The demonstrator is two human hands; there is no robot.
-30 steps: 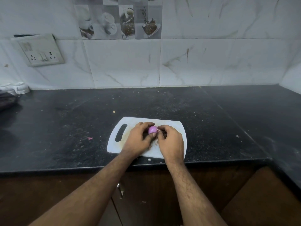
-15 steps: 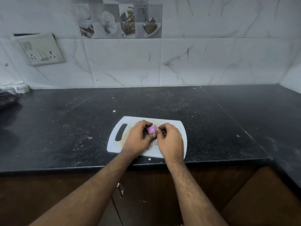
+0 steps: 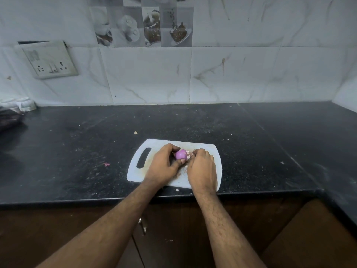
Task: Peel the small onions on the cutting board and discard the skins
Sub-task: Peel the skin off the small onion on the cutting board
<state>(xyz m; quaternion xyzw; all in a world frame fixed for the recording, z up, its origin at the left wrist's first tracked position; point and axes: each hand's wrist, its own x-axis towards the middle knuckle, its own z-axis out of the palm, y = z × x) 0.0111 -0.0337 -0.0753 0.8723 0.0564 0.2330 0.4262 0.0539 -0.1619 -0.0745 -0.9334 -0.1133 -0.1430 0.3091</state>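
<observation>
Since the earlier pictures the onion (image 3: 180,154) shows more of its purple flesh, and the right hand (image 3: 201,168) has drawn a little away from it with a pale strip of skin (image 3: 189,153) between the fingertips; both hands stay over the middle of the cutting board (image 3: 215,151).

From the head camera, the only view, the left hand (image 3: 164,165) grips the onion between thumb and curled fingers, lifted just above the board — I think so that loose skins (image 3: 184,170) fall on the white surface and not on the dark counter (image 3: 251,144). The right hand pinches the skin strip at the onion's right side, which lets it pull away from the steady hand. The bulb looks nearly round, so its long axis is hard to judge; it seems to lie left to right, the peeled end toward the right hand. Other onions I cannot see — the hands hide the middle of the board.
</observation>
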